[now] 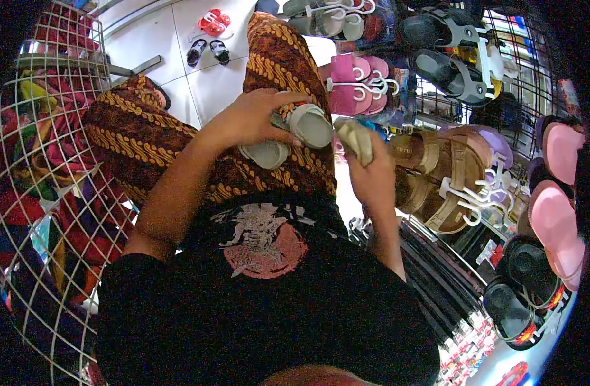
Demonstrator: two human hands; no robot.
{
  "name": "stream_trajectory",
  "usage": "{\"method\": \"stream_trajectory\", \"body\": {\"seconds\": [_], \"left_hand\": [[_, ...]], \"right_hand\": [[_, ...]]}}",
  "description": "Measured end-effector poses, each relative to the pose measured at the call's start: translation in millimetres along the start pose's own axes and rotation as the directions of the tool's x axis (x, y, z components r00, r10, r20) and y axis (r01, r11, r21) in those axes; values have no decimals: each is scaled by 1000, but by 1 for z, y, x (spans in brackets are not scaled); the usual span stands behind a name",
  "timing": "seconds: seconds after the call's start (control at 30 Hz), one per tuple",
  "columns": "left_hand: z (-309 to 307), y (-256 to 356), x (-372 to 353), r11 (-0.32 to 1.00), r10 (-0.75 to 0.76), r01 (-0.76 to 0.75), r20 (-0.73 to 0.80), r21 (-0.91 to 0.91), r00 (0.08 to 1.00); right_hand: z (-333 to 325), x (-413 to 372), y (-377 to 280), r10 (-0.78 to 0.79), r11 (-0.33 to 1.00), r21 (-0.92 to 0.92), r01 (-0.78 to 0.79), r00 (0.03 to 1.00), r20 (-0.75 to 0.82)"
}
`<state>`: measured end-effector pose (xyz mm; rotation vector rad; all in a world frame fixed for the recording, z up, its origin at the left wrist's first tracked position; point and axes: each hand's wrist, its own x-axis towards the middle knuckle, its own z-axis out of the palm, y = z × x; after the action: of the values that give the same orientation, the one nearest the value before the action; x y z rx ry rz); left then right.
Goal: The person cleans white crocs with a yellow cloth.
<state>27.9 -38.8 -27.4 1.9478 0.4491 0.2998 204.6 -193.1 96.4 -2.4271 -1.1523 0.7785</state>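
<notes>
My left hand (251,119) is wrapped round a small grey sandal (314,130), with its heel end towards the right. Its upper has a bit of orange near my fingers. Another grey sandal (266,154) rests on my patterned trousers (276,51), just below that hand. My right hand (374,177) is closed on a crumpled beige cloth (355,140), close to the right end of the held sandal.
On my right hang brown sandals (446,174), pink sandals (359,80) and dark sandals (452,74) on white hangers. A wire mesh rack (50,186) stands at my left. Small red shoes (214,22) and black sandals (208,53) lie on the tiled floor.
</notes>
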Motion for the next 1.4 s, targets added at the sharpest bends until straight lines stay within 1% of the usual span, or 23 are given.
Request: {"method": "stream_trajectory", "body": {"seconds": [0.03, 0.13, 0.17, 0.2, 0.27, 0.3, 0.4, 0.5, 0.57, 0.6, 0.67, 0.77, 0.8, 0.87, 0.93, 1.0, 1.03, 1.1, 1.13, 1.2, 1.27, 1.37, 1.4], "left_hand": [[0, -2, 0, 1000, 0, 0, -2, -15, 1000], [4, -6, 0, 999, -14, 14, -1, -29, 1000], [3, -5, 1, 1000, -26, 26, -3, -9, 1000], [2, -4, 1, 999, -43, 43, -5, 12, 999], [0, -4, 2, 995, -50, 49, -10, -88, 999], [-2, -4, 3, 989, -52, 50, -10, -136, 999], [-16, 6, 4, 971, -205, 214, 94, -105, 974], [-32, 19, 1, 969, -240, 244, 102, -24, 965], [-29, 12, 2, 972, -226, 226, 12, -61, 974], [-27, 9, 1, 973, -219, 216, -28, -78, 975], [-27, 11, 2, 964, -258, 256, -17, -77, 966], [-26, 6, 5, 935, -347, 348, 31, -71, 937], [-27, 3, 6, 920, -384, 387, 52, -70, 922], [-33, -1, 3, 951, -301, 309, 145, -34, 943], [-39, 0, -3, 959, -275, 281, 290, 21, 917], [-47, 9, -9, 954, -297, 278, 478, 110, 827], [-44, 7, -17, 975, -217, 216, 462, 56, 860], [-40, 20, -22, 949, -280, 315, 533, 27, 799], [-43, 29, -19, 932, -311, 361, 555, 20, 772], [-48, 41, -17, 932, -330, 356, 553, 62, 765], [-49, 44, -15, 922, -376, 357, 557, 147, 740], [-47, 35, -18, 956, -260, 287, 605, 54, 752], [-48, 36, -19, 953, -283, 293, 594, 81, 754]], "right_hand": [[6, 2, 6, -76, 997, 19, 78, 993, -87], [25, -6, 9, -190, 974, -131, 186, 982, -20], [28, -10, 14, -291, 938, -196, 284, 957, -5], [25, -11, 14, -268, 956, -109, 271, 962, 43], [18, -14, 15, -227, 974, 65, 219, 962, 152], [25, -15, 21, -59, 986, 159, 45, 995, 86], [37, -15, 41, -162, 982, 94, 162, 987, -16], [43, -15, 44, -135, 982, 133, 132, 991, 19], [39, -7, 45, -158, 969, 202, 141, 985, 71], [29, -3, 29, -135, 967, 231, 106, 984, 115], [29, 8, 44, -2, 952, 298, -65, 976, 217], [28, 15, 37, -100, 968, 242, 69, 988, 121], [27, 16, 31, -95, 969, 236, 71, 991, 94], [25, 14, 16, -84, 973, 221, 71, 995, 50], [13, 10, 8, -169, 985, 74, 159, 971, 166], [8, 3, 4, -233, 968, -18, 249, 927, 295], [6, 2, 3, -264, 953, -45, 300, 895, 359], [4, -8, 3, -301, 927, -74, 369, 845, 442], [8, -10, 0, -300, 925, -87, 370, 851, 430], [19, -18, -10, -294, 922, -111, 370, 859, 419], [27, -22, -18, -215, 906, -258, 337, 889, 405], [21, -22, -26, -63, 897, -363, 254, 885, 462], [16, -19, -20, -27, 903, -364, 229, 875, 484]]}}
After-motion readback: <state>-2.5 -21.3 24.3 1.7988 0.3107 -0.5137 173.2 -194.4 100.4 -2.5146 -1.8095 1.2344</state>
